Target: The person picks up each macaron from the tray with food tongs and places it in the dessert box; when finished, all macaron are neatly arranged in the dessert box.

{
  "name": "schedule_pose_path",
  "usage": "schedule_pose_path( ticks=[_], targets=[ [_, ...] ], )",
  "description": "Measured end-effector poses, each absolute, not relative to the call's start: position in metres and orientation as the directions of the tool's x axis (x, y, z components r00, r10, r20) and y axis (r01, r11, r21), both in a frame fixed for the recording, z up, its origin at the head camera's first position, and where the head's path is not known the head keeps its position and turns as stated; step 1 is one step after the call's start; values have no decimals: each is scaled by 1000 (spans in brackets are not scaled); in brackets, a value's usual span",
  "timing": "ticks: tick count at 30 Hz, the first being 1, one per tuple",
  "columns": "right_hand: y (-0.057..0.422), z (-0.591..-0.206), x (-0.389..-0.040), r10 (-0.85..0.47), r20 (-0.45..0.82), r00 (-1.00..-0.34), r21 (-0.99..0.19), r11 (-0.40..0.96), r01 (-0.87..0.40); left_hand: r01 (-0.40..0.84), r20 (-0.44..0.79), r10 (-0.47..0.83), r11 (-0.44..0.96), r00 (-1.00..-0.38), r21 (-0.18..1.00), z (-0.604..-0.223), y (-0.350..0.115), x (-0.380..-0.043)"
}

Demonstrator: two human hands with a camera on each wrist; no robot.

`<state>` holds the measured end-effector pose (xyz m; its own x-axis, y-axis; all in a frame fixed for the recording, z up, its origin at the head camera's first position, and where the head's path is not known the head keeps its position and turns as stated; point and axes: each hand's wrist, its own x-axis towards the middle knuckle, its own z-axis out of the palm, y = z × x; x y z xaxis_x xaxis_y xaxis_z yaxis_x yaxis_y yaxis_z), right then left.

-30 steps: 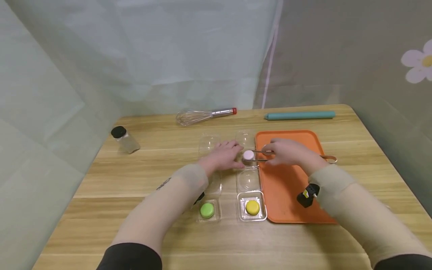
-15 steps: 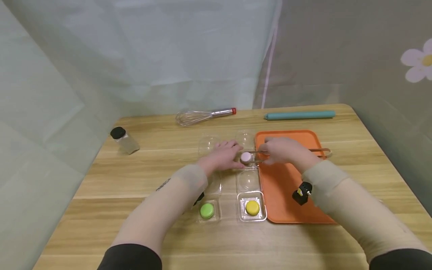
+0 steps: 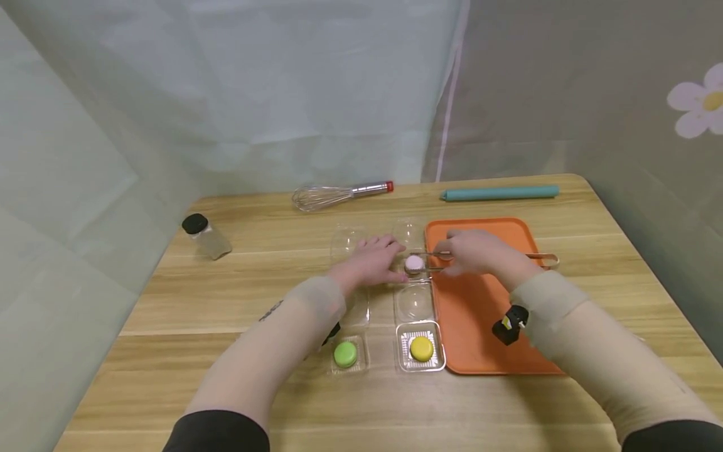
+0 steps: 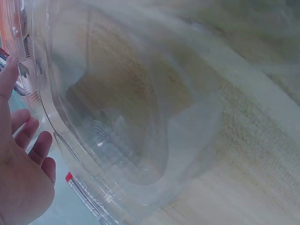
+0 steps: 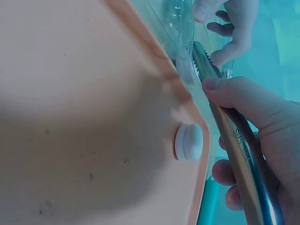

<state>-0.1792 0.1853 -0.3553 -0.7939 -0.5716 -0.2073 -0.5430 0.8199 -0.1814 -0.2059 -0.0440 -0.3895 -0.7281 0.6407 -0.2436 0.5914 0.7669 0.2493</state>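
Observation:
My right hand (image 3: 469,252) grips metal tongs (image 5: 236,150), thumb on one arm and fingers curled round the other side. Their serrated tips reach to a pale pink macaron (image 3: 414,263) in a small clear plastic box, one arm on either side of it in the head view. My left hand (image 3: 373,260) lies with fingers loosely spread over the clear boxes, fingertips right by that box and holding nothing. A hinged clear lid (image 4: 140,117) fills much of the left wrist view. Another pale macaron (image 5: 190,142) sits on the orange tray (image 3: 469,326), mostly hidden by my right hand in the head view.
In front are a yellow macaron (image 3: 421,348) and a green macaron (image 3: 346,355), each in a clear box. Behind lie a whisk (image 3: 341,194) and a teal stick-like roll (image 3: 499,193). A black-capped jar (image 3: 208,237) lies at the left.
The right hand and tongs have shifted left overall, then slightly back right. The pink macaron has moved slightly left and down in view. The left hand has stayed in place.

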Motion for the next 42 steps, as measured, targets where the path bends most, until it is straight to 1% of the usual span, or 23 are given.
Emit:
schedule_pose_path(
  ticks=[9, 21, 27, 34, 42],
  targets=[
    [196, -357, -177, -593, -143, -792, -264, 794, -547, 588, -249, 635, 772, -731, 243, -389, -44, -206],
    [221, -357, -173, -489, -165, -856, -224, 864, -450, 580, -250, 628, 777, -737, 244, -388, -43, -207],
    [234, -358, -172, -466, -133, -875, -256, 869, -424, 583, -249, 632, 774, -734, 247, -388, -42, -207],
    [247, -364, -173, -404, -124, -907, -283, 890, -358, 585, -266, 629, 777, -730, 231, -384, -41, -206],
    [252, -367, -174, -401, -141, -905, -277, 894, -353, 595, -259, 634, 774, -729, 219, -380, -44, -207]
  ],
)
